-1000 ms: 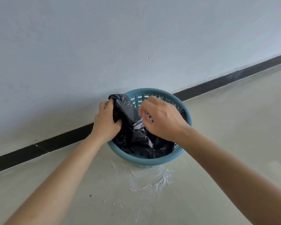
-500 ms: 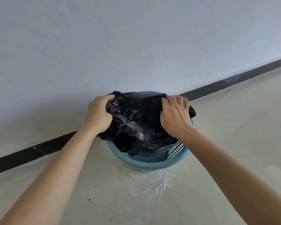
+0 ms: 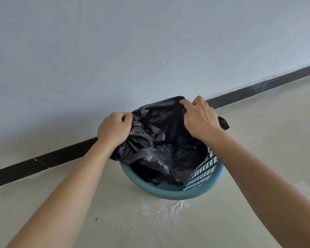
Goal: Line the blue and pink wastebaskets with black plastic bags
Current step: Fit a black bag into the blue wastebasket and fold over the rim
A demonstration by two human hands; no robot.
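The blue wastebasket (image 3: 175, 194) stands on the floor against the wall, its perforated inner side showing at the right. A crumpled black plastic bag (image 3: 161, 140) fills its mouth and is stretched over the far rim. My left hand (image 3: 114, 130) grips the bag's edge at the basket's left side. My right hand (image 3: 200, 119) grips the bag's edge at the far right rim, pulled taut. A loose flap of the bag sticks out behind my right wrist. No pink wastebasket is in view.
A pale wall (image 3: 150, 51) rises right behind the basket, with a black baseboard (image 3: 43, 163) running along its foot. White powdery smears (image 3: 161, 210) mark the light floor in front of the basket.
Both hands have spread apart and moved toward the far rim, stretching the bag's opening wider over the basket. The right hand shifted farther right and up.
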